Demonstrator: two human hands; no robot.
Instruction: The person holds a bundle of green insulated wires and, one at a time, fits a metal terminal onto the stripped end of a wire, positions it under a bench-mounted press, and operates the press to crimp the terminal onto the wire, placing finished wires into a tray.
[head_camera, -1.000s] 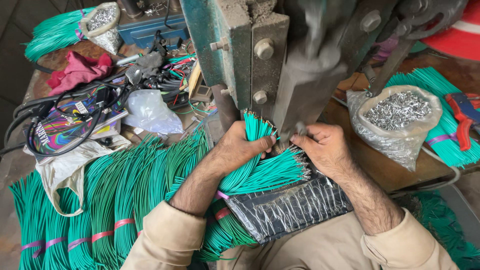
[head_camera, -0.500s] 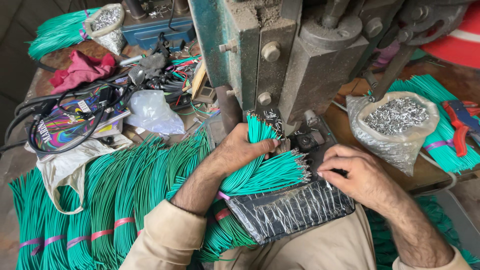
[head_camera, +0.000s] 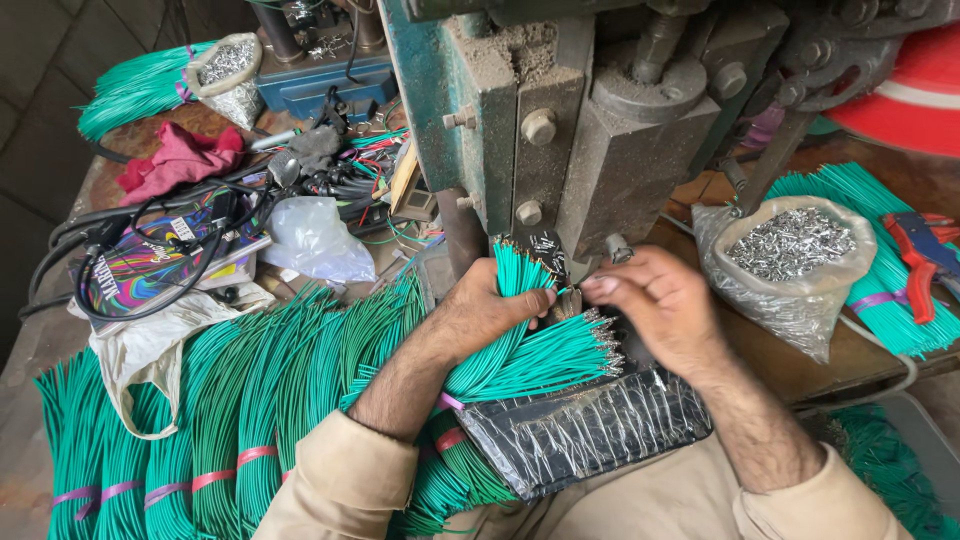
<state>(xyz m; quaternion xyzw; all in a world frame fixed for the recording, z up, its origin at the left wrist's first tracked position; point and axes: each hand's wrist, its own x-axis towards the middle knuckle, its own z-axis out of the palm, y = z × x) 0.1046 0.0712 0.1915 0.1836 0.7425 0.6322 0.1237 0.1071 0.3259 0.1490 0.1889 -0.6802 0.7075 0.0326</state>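
The left hand (head_camera: 487, 305) is clenched around a bundle of green wires (head_camera: 530, 350), thumb across the top, the wires fanning out to the right with small metal tips at their ends. One short tuft stands up from the fist toward the press (head_camera: 560, 130), just under its grey block. The right hand (head_camera: 655, 305) hovers just beside the wire tips, fingers curled and pinched together near the thumb of the other hand — whether it grips a single wire there I cannot tell. Below both hands the bundle rests on a black plastic sheet (head_camera: 590, 430) spread over the person's lap. To the left, many more green wires lie in banded rows (head_camera: 230, 420) on the bench, tied with pink and purple strips. Right of the hands sits a clear bag of metal terminals (head_camera: 790, 255), open at the top, with red pliers (head_camera: 915, 260) lying on further green wires beyond it. Farther back on the left are a white plastic bag (head_camera: 315, 240), a tangle of black cables over a colourful box (head_camera: 150, 260), a red cloth (head_camera: 180, 160) and a second bag of terminals (head_camera: 225, 75).
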